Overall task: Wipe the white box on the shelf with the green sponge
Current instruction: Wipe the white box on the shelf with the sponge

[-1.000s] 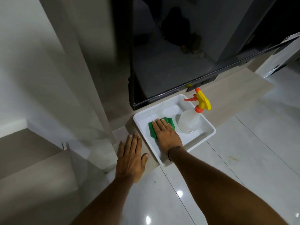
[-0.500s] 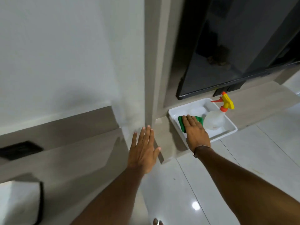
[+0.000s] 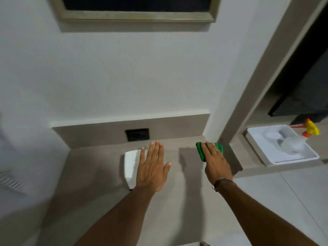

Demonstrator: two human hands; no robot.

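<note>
Green sponge [image 3: 209,151] sits under your right hand [image 3: 215,163], the fingers laid flat across it with its edges showing past them on both sides; the grip there is pressed on the sponge rather than curled around it, and whether the sponge touches the shelf [image 3: 99,167] beneath I cannot tell. Your left hand [image 3: 152,168] is spread wide, fingers straight and apart, holding nothing; it hangs over the right side of the white box [image 3: 130,166] and hides that part of it. Whether the palm touches the box is not clear. The box lies on the grey shelf, near its middle, well apart from the sponge, with bare shelf between them. Behind the box, a dark socket plate [image 3: 137,135] is set in the low back panel of the shelf. A thin band circles your right wrist [image 3: 222,181]. Off to your right, past a grey upright post [image 3: 257,82], a white tray [image 3: 262,151] rests on a lower ledge, and a clear spray bottle [image 3: 292,144] with an orange and yellow trigger head lies tilted inside it. Above the shelf, on the white wall, hangs a framed dark panel [image 3: 134,8].
</note>
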